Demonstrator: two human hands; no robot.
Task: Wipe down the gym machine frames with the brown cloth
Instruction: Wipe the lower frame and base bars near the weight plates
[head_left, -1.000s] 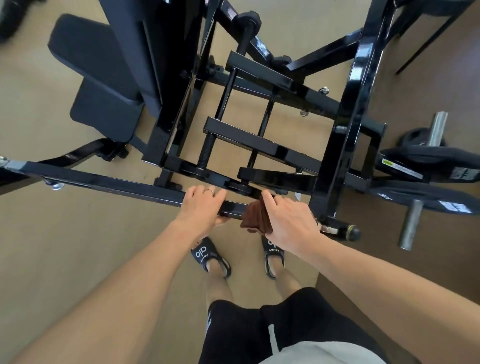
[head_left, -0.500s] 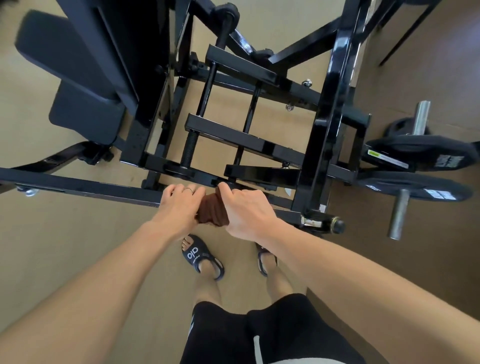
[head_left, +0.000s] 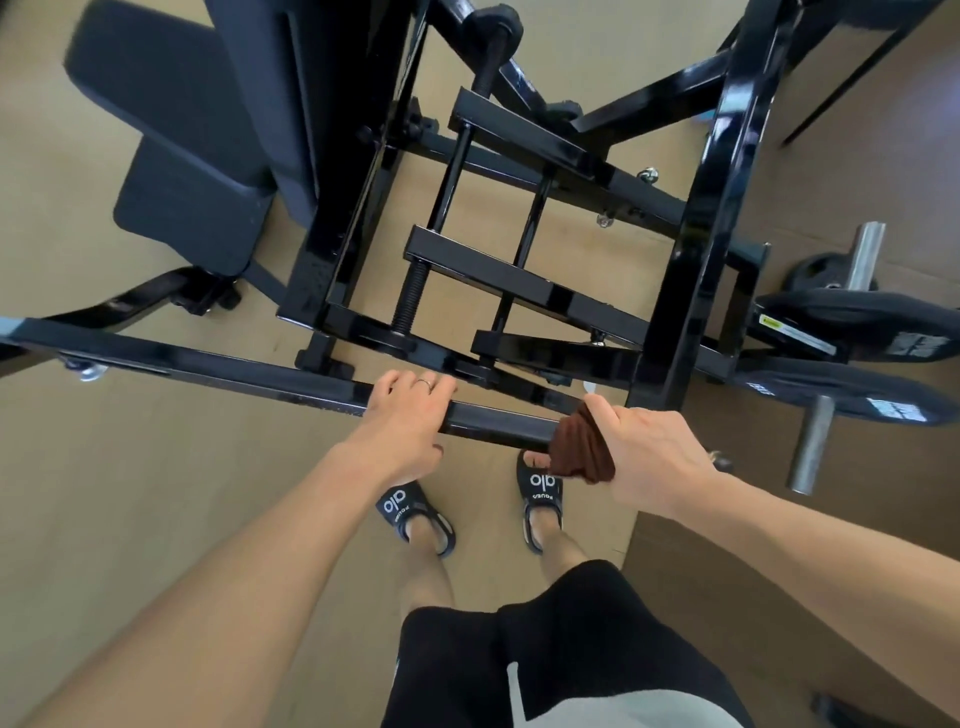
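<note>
Both forearms bare, no sleeves in view. Left hand (head_left: 402, 423): thin silver ring (head_left: 425, 383) on one finger. Right hand (head_left: 652, 457): no jewellery seen. Black shorts (head_left: 561, 644), light grey shirt hem (head_left: 613, 709) over them. Dark slide sandals (head_left: 415, 514) with white "alo" lettering on the straps; toes bare.

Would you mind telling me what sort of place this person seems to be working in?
Most likely a gym: a black steel machine frame with a padded seat, and weight plates loaded on a metal sleeve over a tan floor.
</note>
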